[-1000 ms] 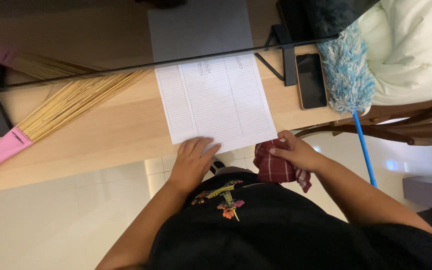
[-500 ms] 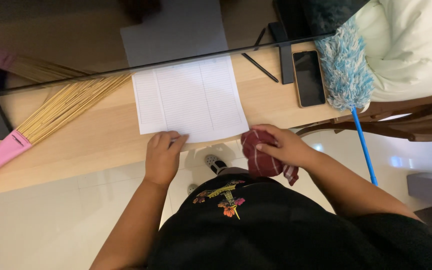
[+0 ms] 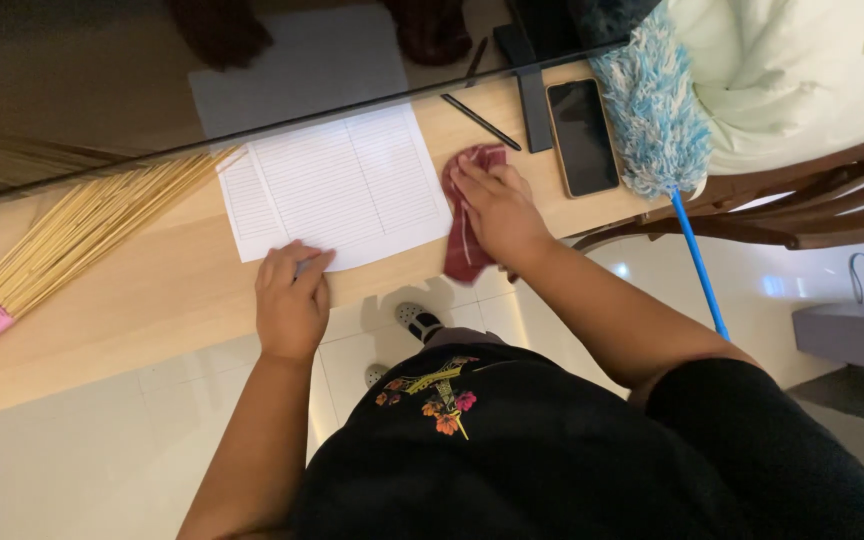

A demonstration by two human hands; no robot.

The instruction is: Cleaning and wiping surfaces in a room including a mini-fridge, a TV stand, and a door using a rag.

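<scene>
Now, right hand flat pressing red cloth, left hand pinning paper

head camera, looking steeply down, close over desk

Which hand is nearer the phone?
Right. The right hand presses a red cloth just beside the phone; the left hand holds the paper's near edge, farther away.
</scene>
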